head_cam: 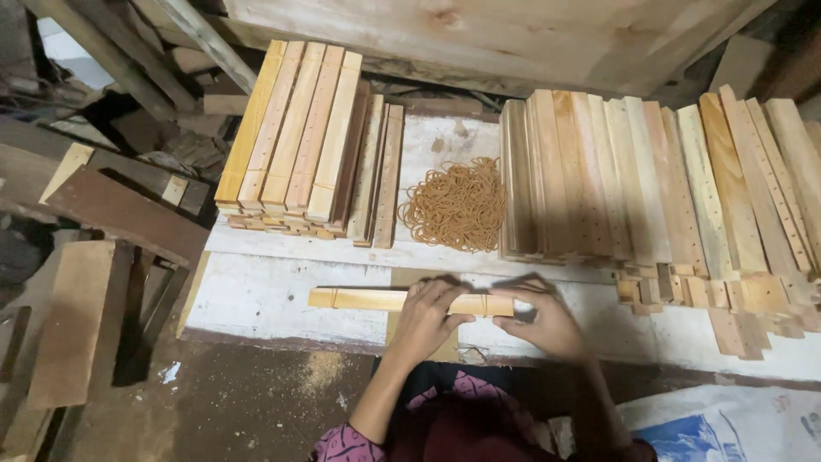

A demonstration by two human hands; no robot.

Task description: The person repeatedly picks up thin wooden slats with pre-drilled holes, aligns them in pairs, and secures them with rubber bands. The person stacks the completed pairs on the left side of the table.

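The left hand [428, 310] is closed around the middle of a short bundle of pale wooden slats [402, 299], which lies flat on the white painted table [265, 295] directly in front of the person. The right hand [540, 321] pinches at the bundle's right end, where a thin rubber band [484, 304] already goes around the slats; another band sits near the left end. I judge that the step in hand is the binding of this bundle, and the next move seems to call for a steady grip so that the slats stay aligned. At 12 o'clock from the hands lies a heap of tan rubber bands [455, 205]. At 11 o'clock stands a stack of bound slat bundles [295, 137], and at 2 o'clock a wide row of loose drilled wooden slats [650, 180].
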